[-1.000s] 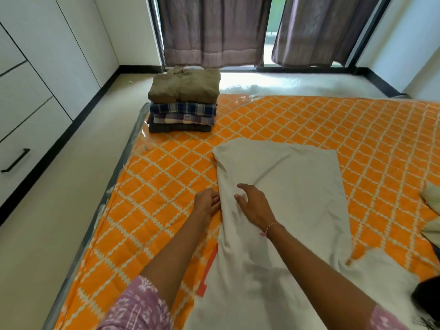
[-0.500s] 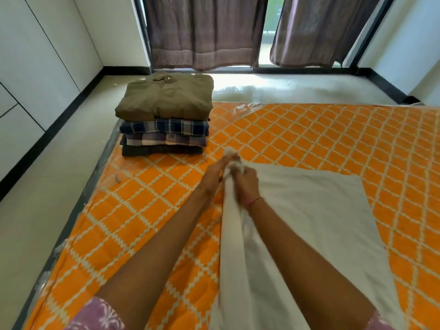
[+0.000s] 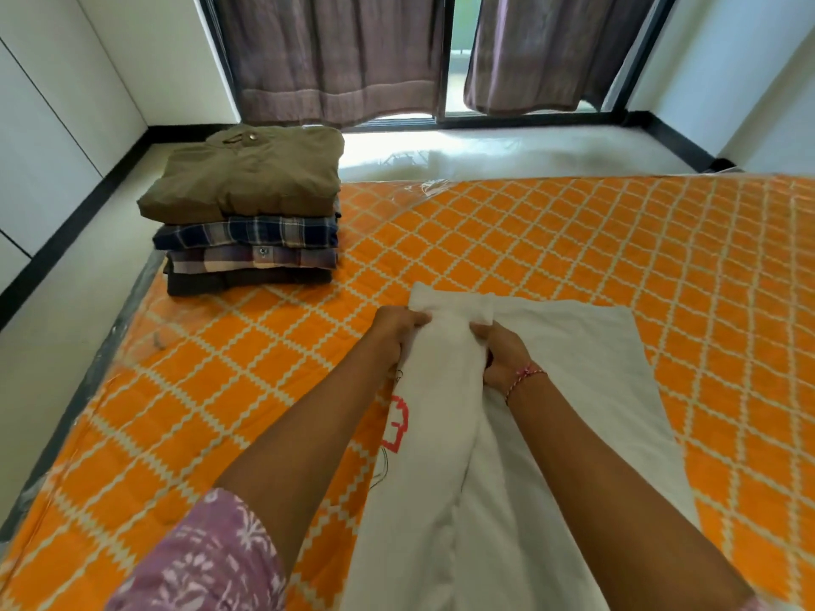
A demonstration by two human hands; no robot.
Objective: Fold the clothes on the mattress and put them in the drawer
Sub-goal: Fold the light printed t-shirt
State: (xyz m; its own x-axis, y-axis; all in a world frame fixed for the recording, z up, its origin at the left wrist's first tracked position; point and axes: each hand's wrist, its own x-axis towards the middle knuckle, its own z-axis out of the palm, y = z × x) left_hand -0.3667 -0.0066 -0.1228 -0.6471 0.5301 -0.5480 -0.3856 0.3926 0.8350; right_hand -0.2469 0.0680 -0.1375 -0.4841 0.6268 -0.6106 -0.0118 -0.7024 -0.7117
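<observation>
Left hand (image 3: 399,335) curled around the left side of a raised fold of plain white cloth garment (image 3: 551,390), fingers tucked under the bunched fabric. Right hand (image 3: 500,355) gripping the same fold from the right, thumb on top, with a red-and-white thread bracelet (image 3: 522,377) at the wrist. Between the 2 hands, a thick ridge of the white fabric lifted off the surface; to the right of the right hand, the rest of the garment lying flat. Just below the left hand, at the garment's left edge, a red printed mark (image 3: 397,423), partly hidden and not readable. Under both forearms, the orange mattress with a cream diamond lattice pattern (image 3: 617,240), a clear plastic film showing along its edges. On the left forearm, a purple sleeve with white floral print (image 3: 198,562).

Beyond the left hand and to its left, well apart, 1 stack of folded clothes (image 3: 249,213) near the mattress corner: an olive-brown piece on top, 2 plaid shirts beneath, a dark brown piece at the bottom. Further beyond the hands, 2 brownish-purple curtains (image 3: 335,55) hanging over a window. Far to the left of the left hand, white cabinet fronts (image 3: 26,138).
</observation>
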